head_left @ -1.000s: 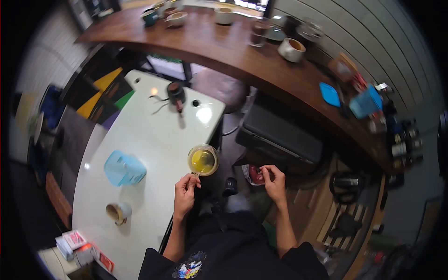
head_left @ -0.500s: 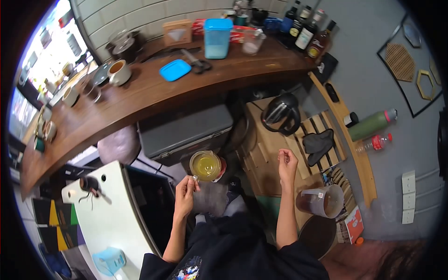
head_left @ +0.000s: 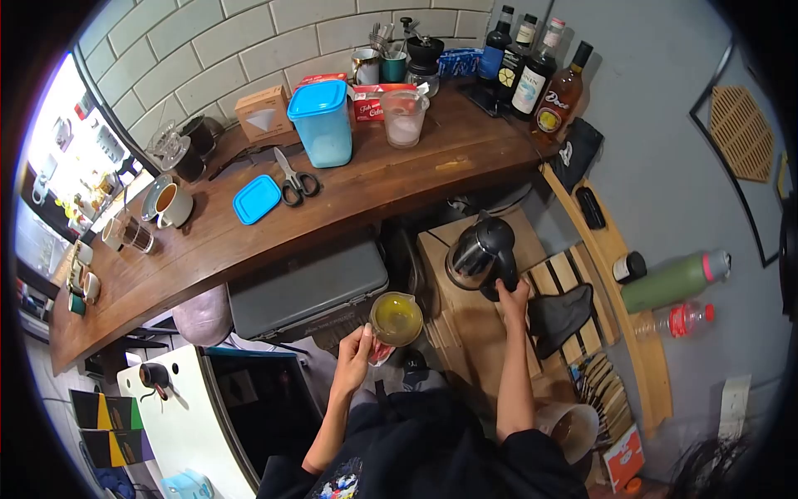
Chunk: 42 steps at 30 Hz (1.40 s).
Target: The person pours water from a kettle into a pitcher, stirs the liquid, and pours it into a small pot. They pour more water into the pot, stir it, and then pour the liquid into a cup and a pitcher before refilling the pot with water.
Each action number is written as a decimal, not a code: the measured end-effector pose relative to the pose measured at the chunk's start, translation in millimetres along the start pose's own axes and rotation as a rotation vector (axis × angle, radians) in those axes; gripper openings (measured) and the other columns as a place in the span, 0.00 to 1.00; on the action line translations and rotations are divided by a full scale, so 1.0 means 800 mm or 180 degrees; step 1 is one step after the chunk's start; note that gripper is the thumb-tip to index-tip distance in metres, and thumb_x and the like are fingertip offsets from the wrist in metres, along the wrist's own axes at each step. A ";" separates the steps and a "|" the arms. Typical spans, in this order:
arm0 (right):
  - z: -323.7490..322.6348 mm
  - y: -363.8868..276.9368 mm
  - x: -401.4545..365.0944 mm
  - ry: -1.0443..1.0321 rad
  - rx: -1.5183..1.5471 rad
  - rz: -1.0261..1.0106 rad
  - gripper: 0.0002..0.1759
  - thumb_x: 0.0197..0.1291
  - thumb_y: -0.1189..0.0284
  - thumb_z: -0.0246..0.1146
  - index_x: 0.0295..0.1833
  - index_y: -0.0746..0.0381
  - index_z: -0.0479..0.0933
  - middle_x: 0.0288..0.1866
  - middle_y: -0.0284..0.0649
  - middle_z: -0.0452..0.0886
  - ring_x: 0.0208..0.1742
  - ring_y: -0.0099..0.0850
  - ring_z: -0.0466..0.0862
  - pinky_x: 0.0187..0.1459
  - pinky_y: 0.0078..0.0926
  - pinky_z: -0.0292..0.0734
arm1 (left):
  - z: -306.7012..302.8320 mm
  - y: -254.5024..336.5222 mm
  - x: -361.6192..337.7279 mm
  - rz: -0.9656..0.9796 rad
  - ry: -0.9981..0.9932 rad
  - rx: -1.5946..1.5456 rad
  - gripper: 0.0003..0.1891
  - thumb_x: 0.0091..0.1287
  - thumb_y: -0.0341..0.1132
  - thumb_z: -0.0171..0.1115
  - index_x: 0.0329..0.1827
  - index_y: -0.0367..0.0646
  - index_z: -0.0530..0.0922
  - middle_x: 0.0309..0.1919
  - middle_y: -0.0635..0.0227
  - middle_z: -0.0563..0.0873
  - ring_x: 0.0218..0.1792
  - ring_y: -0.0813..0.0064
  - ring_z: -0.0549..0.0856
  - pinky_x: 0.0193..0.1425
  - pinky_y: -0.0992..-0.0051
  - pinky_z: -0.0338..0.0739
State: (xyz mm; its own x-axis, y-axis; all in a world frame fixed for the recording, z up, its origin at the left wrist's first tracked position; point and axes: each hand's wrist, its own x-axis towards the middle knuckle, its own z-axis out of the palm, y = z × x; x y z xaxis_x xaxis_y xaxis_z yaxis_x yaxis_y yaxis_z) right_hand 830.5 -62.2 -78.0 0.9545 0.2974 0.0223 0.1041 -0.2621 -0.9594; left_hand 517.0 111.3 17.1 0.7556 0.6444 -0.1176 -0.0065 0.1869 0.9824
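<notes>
My left hand (head_left: 355, 353) is closed around the handle of a clear jug (head_left: 396, 319) with a yellow-green liquid in it. The jug is held out in front of my body, below the dark storage box (head_left: 307, 287). Over to the right, my right hand (head_left: 513, 303) has its fingers wrapped round the handle of a black and steel electric kettle (head_left: 474, 256). The kettle stands upright on a light wooden surface (head_left: 438, 249). A dark grey cloth (head_left: 562, 318) lies on wooden slats just right of that hand.
A curved wooden counter (head_left: 366, 185) crosses the view, bearing a blue-lidded container (head_left: 321, 125), scissors (head_left: 297, 179), cups and bottles (head_left: 532, 79). At lower right stands a large clear pitcher (head_left: 573, 428). A white fridge (head_left: 179, 416) is at lower left.
My right hand has moved up and taken hold of the kettle's handle. My left hand has shifted right and slightly down with the jug. The view has shifted too.
</notes>
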 end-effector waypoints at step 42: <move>-0.057 -0.298 -0.012 -0.2303 -0.0683 -0.0755 0.05 0.38 0.83 0.63 0.22 0.71 0.74 0.18 0.27 0.71 0.23 0.14 0.67 0.23 0.20 0.63 | 0.027 -0.039 0.066 0.0246 0.0646 0.0321 0.21 0.77 0.44 0.51 0.26 0.39 0.70 0.18 0.80 0.65 0.21 0.89 0.63 0.24 0.80 0.58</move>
State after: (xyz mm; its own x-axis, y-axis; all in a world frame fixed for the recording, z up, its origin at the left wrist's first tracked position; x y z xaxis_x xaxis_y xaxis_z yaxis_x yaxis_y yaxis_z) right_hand 809.1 -44.5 163.7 0.4888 0.8715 -0.0397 0.4039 -0.2664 -0.8752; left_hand 571.2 123.8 -16.6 0.6083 0.7916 -0.0584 0.0140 0.0628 0.9979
